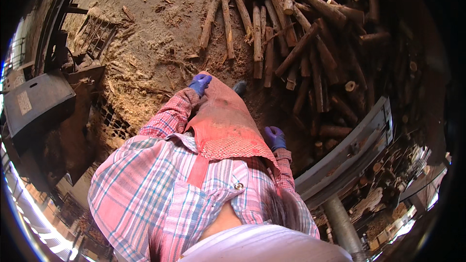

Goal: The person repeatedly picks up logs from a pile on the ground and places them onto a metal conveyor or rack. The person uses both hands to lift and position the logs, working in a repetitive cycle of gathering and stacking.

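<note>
I am looking straight down my own body. My left hand (200,83), in a blue glove, is out in front at the lower hem of my red mesh apron (223,121), touching or next to it; whether it grips the hem cannot be told. My right hand (275,137), also blue-gloved, hangs beside the apron's right edge with loosely curled fingers and nothing in it. Both sleeves are pink plaid. A dark shoe tip (239,87) shows just past the apron.
A pile of rough debarked logs (301,43) lies ahead and to the right on a sawdust-covered dirt floor (155,29). A grey metal machine box (34,102) stands at the left. A metal beam on a post (349,150) runs at the lower right.
</note>
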`<state>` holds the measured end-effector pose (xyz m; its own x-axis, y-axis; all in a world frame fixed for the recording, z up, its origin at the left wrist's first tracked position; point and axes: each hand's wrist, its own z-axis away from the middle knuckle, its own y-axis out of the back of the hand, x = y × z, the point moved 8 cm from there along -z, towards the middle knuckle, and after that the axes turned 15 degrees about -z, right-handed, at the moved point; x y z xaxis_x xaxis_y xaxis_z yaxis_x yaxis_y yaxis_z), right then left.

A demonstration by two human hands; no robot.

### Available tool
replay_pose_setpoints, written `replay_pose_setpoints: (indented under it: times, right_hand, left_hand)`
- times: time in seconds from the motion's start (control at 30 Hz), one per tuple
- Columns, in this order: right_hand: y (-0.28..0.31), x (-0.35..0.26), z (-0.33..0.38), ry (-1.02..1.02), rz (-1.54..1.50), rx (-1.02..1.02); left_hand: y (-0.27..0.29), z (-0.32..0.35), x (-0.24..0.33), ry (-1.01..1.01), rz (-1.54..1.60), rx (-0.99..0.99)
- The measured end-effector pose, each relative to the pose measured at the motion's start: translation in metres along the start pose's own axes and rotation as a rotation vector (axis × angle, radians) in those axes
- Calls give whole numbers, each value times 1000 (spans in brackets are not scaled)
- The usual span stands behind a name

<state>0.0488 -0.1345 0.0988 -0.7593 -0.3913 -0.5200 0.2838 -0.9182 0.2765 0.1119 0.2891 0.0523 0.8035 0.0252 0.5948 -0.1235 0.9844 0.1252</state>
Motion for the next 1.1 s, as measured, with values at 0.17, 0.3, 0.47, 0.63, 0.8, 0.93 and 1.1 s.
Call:
replay_pose_setpoints:
  times: [0.17,0.3,0.47,0.63,0.8,0.93,1.1]
  right_hand:
    - [9,-75,-79,91,90,-84]
    - [-36,-108,-211,213,57,-172]
    - [-111,-211,-392,58,-379,-184]
    - [-141,-299,-645,255,-497,42]
    - [-218,-419,-846,115,-1158,-409]
    - [-224,-397,-981,-675,-2877,-639]
    - [-231,-396,-996,193,-978,65]
  left_hand:
    - [67,-77,-36,186,129,104]
    - [119,-132,-86,393,206,248]
    - [129,-184,-101,658,160,223]
    - [159,-250,-77,611,77,189]
    - [205,-258,-81,922,86,185]
    - [237,-244,-116,1155,-56,286]
    - [248,-206,-86,1271,-32,304]
